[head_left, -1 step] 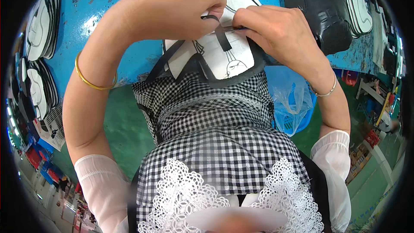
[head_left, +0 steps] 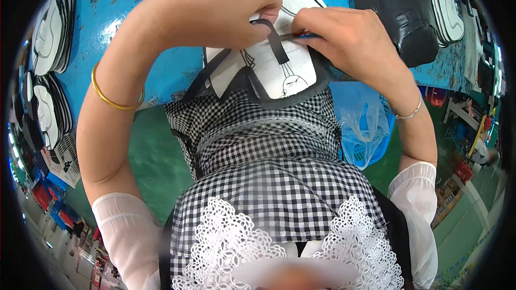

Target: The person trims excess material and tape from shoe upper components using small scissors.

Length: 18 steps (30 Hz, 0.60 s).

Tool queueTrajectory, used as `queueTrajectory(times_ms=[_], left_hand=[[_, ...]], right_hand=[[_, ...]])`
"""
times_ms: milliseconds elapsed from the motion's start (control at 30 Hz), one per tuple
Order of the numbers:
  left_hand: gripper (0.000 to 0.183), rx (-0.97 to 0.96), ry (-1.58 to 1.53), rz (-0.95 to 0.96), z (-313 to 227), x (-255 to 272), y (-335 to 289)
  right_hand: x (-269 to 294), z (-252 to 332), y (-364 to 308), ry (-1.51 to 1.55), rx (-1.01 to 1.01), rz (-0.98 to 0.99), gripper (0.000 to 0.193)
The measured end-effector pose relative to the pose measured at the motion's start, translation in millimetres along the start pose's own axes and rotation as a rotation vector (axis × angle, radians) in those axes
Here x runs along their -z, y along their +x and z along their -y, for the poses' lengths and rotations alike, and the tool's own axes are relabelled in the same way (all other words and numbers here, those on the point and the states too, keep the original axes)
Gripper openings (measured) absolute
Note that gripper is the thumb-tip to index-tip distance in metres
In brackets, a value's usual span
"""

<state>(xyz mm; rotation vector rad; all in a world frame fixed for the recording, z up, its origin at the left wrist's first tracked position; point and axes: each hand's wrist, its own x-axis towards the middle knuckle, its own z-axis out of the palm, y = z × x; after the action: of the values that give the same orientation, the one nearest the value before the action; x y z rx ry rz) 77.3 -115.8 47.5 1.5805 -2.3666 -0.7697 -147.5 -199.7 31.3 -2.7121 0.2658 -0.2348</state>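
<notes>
A white shoe-upper piece (head_left: 279,75) with black edging and thin printed lines lies at the near edge of the blue table (head_left: 134,0), partly over my checked apron. A narrow black strap (head_left: 277,43) runs across it. My left hand (head_left: 215,11) pinches the strap's upper end against the piece. My right hand (head_left: 344,37) meets it from the right, fingertips closed on the strap together with a thin blue-tipped object (head_left: 306,36); what that object is I cannot tell. The far part of the piece is hidden behind both hands.
Stacks of white and black cut pieces (head_left: 48,37) line the table's left side, with more lower down (head_left: 45,113) and at the top right (head_left: 443,0). A black leather item (head_left: 398,5) sits right of my hands. A blue basket with a clear bag (head_left: 365,123) stands on the green floor.
</notes>
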Motion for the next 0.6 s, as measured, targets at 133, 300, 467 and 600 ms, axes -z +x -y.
queueTrajectory(times_ms=[133,300,467,600], left_hand=[[0.015,0.012,-0.034,0.11,4,6,2],[0.016,0.035,-0.013,0.091,5,5,-3],[0.014,-0.003,0.009,0.067,0,1,-4],[0.013,-0.017,-0.005,-0.012,-2,-4,-9]], right_hand=[[14,-6,-4,-0.018,-0.071,-0.009,0.028],[8,-14,2,0.087,-0.037,0.035,0.028],[12,-18,-8,0.12,0.033,0.033,0.023],[8,-11,-10,0.036,0.114,0.044,0.022]])
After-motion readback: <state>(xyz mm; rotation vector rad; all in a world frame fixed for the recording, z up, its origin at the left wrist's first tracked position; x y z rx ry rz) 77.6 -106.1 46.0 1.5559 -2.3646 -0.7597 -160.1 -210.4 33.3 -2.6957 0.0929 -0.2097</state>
